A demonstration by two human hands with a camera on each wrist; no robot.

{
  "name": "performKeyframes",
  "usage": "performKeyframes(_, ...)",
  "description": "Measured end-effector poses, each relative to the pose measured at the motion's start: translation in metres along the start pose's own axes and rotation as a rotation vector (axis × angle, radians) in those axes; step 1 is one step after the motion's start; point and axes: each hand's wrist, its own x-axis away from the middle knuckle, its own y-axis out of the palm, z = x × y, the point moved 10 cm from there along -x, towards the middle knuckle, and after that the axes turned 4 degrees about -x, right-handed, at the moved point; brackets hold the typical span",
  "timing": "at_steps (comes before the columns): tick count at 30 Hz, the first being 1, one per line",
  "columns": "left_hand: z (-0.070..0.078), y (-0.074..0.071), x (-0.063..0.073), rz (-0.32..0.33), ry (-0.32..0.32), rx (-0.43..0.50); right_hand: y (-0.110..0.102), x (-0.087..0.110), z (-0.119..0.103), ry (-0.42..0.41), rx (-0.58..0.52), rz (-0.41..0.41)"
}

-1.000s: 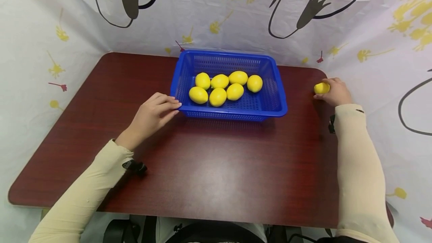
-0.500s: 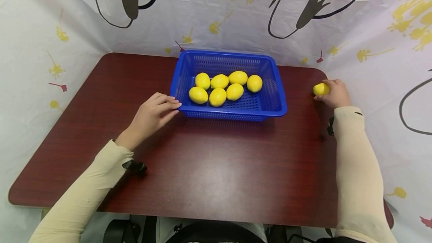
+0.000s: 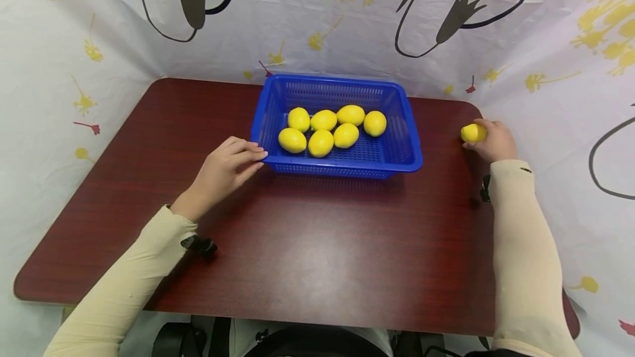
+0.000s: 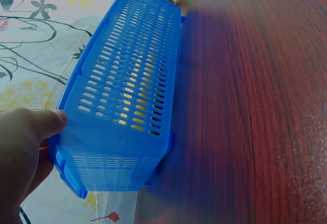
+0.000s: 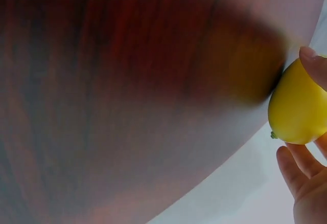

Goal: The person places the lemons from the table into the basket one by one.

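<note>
A blue plastic basket [image 3: 342, 165] with slotted walls stands at the back middle of the table. Several yellow lemons [image 3: 321, 143] lie on its floor. My left hand [image 3: 223, 167] pinches the rim at the basket's near left corner; in the left wrist view the thumb [image 4: 51, 121] presses the outer side and other fingers sit behind the rim. At the table's far right edge, my right hand [image 3: 496, 139] holds a single lemon [image 3: 473, 133] between thumb and fingers. In the right wrist view that lemon [image 5: 296, 106] is very close to the tabletop; whether it touches is unclear.
The dark red wooden table [image 3: 317, 258] has rounded corners. A white patterned sheet [image 3: 347, 26] hangs along the back and sides, close to the right hand. Part of a black chair [image 3: 178, 340] shows at the front edge.
The right hand and its lemon have shifted very slightly toward the person. The left hand, the basket and the lemons inside stay put.
</note>
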Motion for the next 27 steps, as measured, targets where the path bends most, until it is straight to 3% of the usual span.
performKeyframes(14, -0.0002, -0.0005, 0.0004, 0.007, 0.000, 0.008, -0.0034, 0.0039, 0.0011, -0.015, 0.002, 0.026)
performKeyframes(27, -0.0002, 0.0009, 0.0009, 0.000, -0.002, 0.000, -0.0041, 0.0055, -0.0004, 0.000, 0.007, -0.011)
